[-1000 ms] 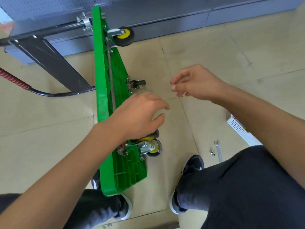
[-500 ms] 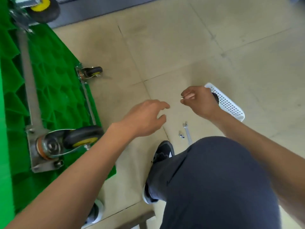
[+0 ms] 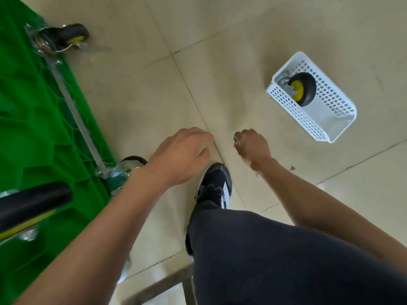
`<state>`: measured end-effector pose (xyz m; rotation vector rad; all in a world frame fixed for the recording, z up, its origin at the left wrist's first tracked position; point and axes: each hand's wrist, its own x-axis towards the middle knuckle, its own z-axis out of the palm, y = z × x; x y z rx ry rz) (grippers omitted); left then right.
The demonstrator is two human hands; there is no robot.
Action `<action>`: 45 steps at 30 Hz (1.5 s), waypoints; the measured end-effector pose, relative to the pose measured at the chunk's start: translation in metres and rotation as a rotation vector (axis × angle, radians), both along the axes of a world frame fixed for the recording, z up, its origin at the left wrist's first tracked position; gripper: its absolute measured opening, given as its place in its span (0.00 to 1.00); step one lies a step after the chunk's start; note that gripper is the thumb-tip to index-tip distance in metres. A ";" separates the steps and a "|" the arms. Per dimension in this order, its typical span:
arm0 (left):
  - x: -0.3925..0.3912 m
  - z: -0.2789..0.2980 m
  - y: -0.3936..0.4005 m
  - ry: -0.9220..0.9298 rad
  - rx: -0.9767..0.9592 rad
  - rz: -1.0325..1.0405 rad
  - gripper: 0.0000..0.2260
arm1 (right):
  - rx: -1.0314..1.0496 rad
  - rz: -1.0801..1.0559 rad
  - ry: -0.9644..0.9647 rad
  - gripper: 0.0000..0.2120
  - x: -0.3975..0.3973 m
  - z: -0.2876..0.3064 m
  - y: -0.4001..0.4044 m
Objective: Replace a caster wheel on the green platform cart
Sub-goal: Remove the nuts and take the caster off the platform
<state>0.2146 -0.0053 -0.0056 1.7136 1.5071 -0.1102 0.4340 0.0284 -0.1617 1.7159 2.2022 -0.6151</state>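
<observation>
The green platform cart stands on its side at the left, underside toward me. One mounted caster shows at the top left, and another black and yellow wheel is at the lower left. A third caster is partly hidden behind my left wrist. A loose caster wheel lies in a white basket on the floor at the right. My left hand hovers over the floor with relaxed fingers, holding nothing. My right hand is curled and pinches a small shiny metal part.
My black shoe and dark trouser leg fill the lower middle. A metal bit peeks out under my right wrist. A wooden or metal bar lies at the bottom edge. Beige floor tiles surround the basket.
The view has swung right and down, away from the cart. Both hands moved from the cart toward the floor, the right one keeping its pinch. The basket with the loose caster came fully into view.
</observation>
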 end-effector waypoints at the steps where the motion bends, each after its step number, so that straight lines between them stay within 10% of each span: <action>1: 0.001 -0.004 -0.002 0.003 -0.019 0.004 0.18 | 0.001 -0.001 -0.005 0.07 0.000 -0.006 -0.001; 17: 0.002 -0.002 -0.010 -0.040 -0.039 0.048 0.17 | 0.046 -0.067 0.031 0.07 -0.007 0.011 -0.005; 27: -0.008 0.091 -0.020 -0.012 0.216 0.079 0.18 | 0.222 -0.075 0.290 0.12 -0.029 0.183 0.033; 36: -0.061 0.214 -0.064 0.057 0.461 0.096 0.17 | -0.042 -0.008 0.754 0.05 -0.103 0.385 0.027; 45: -0.160 0.280 -0.122 0.241 0.599 0.128 0.18 | 0.053 0.329 0.650 0.09 -0.189 0.468 -0.034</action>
